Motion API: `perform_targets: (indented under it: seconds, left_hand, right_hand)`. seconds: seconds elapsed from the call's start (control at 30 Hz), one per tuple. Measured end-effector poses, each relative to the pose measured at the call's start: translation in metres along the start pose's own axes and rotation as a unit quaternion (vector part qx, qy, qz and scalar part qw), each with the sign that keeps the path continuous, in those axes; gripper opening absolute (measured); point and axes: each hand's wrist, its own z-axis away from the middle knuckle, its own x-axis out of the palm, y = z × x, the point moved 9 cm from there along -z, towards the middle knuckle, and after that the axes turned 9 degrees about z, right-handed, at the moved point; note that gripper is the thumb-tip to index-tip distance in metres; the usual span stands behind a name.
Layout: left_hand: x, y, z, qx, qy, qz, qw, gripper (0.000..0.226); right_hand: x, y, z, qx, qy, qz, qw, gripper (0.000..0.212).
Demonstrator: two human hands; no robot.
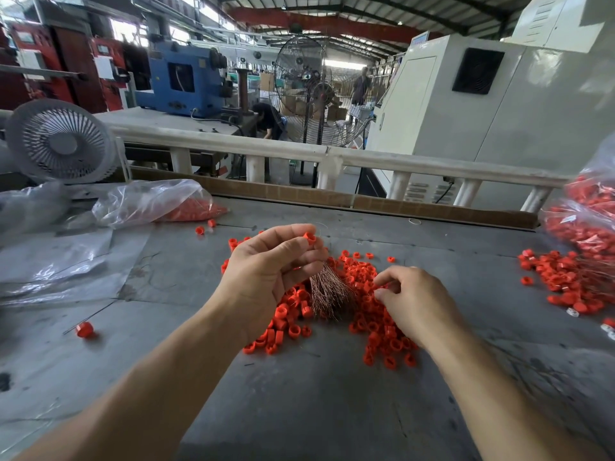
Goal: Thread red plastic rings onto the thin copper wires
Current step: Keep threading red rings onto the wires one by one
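Note:
A heap of red plastic rings (376,314) lies on the grey table (299,394). My left hand (266,274) is raised over the heap and grips a bundle of thin copper wires (327,291) that fans downward. Its thumb and forefinger also pinch one red ring (310,237), from which a fine wire curls upward. My right hand (416,304) rests low on the heap to the right, fingers curled and pinching among the rings; what it pinches is hidden.
A clear bag of red rings (159,204) lies at the back left by a white fan (60,141). Another full bag (589,214) and a pile of wired rings (565,281) sit at the right. One ring on a wire (85,329) lies at the left.

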Motion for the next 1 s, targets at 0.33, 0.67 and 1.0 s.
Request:
perform_targets:
  seconds: [0.33,0.67,1.0]
  left_hand:
    - [0.001,-0.002,0.0,-0.001,-0.013,-0.005,1.0,0.028]
    - [0.002,-0.003,-0.001,-0.001,-0.02,-0.007,1.0,0.029]
    - [0.004,-0.008,-0.002,-0.004,-0.03,-0.016,0.999,0.027]
  right_hand:
    - [-0.003,0.001,-0.006,0.032,0.03,-0.002,0.999,0.007]
    - [-0.007,-0.003,-0.004,0.041,0.042,0.008,0.998,0.013]
    - [-0.03,-0.035,0.012,-0.069,0.074,-0.441,0.892,0.014]
